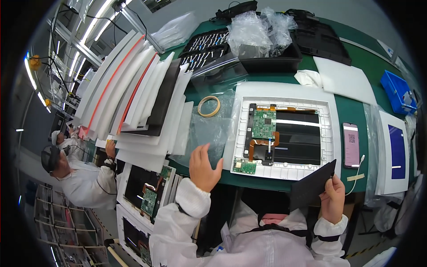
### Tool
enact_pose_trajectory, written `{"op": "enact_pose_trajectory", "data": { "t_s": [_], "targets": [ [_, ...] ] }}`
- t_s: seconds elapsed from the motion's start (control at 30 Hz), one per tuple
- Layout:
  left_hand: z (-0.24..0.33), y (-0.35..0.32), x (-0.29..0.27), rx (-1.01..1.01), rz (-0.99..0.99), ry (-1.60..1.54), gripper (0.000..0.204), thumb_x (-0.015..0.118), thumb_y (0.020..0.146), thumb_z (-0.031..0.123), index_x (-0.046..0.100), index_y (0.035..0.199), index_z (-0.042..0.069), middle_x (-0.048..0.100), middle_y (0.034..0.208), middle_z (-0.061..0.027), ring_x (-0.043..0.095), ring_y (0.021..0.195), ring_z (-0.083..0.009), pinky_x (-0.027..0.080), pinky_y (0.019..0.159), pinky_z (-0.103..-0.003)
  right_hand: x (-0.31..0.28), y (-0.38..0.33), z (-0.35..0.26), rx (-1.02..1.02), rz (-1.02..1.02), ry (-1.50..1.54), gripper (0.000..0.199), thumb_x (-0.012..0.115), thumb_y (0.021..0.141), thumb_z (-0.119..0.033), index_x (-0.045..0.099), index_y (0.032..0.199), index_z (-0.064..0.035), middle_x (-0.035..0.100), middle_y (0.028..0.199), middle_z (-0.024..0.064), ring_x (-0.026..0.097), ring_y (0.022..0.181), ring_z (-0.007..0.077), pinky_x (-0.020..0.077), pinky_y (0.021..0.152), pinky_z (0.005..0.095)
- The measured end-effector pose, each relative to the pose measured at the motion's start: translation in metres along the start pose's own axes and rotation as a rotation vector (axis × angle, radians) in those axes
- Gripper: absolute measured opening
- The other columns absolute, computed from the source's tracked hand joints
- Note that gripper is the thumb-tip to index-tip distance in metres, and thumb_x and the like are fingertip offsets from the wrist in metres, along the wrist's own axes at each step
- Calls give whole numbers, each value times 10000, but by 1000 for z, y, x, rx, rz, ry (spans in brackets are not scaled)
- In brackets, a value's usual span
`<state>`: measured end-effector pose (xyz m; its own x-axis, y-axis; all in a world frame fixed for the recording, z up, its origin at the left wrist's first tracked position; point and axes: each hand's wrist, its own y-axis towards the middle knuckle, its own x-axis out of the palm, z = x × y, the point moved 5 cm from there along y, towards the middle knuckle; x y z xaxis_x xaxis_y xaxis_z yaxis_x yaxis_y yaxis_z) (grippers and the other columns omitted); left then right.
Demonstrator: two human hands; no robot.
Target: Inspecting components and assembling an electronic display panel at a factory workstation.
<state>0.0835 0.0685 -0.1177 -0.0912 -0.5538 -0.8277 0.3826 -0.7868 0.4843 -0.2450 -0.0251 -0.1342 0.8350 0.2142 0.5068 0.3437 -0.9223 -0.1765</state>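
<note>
In my right hand (332, 200), pinched at one edge, is a thin black rectangular sheet (310, 187), tilted over the table's front edge. My left hand (204, 171) is raised with fingers apart and holds nothing, near the front edge of a clear plastic sheet (207, 142). Between and beyond my hands lies a white-framed panel (289, 172), its open back facing up. Inside it are a green circuit board (264, 124), a smaller green board (244, 166), orange ribbon cables and black plates. The black sheet overlaps the frame's front right corner in view.
A tape roll (208, 107) lies left of the panel, beside stacked foam sheets (147, 111). A phone (351, 144) with a cable rests at right, near a blue bin (398, 93). Behind stands a black tray (271, 64) holding plastic bags. Other people (84, 178) work at far left.
</note>
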Motion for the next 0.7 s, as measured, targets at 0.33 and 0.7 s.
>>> {"op": "enact_pose_trajectory", "data": {
  "t_s": [0.33,0.7],
  "targets": [
    [-6,8,-16,-163,163,-186,71,616,755,37,621,825,24,606,702,-96,581,586,-209,464,546,-284,14,-5,7,136,43,250,206,479,902,-184,528,980,1,596,904,41,577,819,125,467,738,257],
    [63,-6,-66,-116,50,-435,93,605,789,42,637,856,-15,623,741,-95,582,644,-160,448,613,-237,137,60,33,334,-443,-341,308,528,858,-214,529,1039,34,593,820,67,600,663,121,505,459,250]
  ]
}}
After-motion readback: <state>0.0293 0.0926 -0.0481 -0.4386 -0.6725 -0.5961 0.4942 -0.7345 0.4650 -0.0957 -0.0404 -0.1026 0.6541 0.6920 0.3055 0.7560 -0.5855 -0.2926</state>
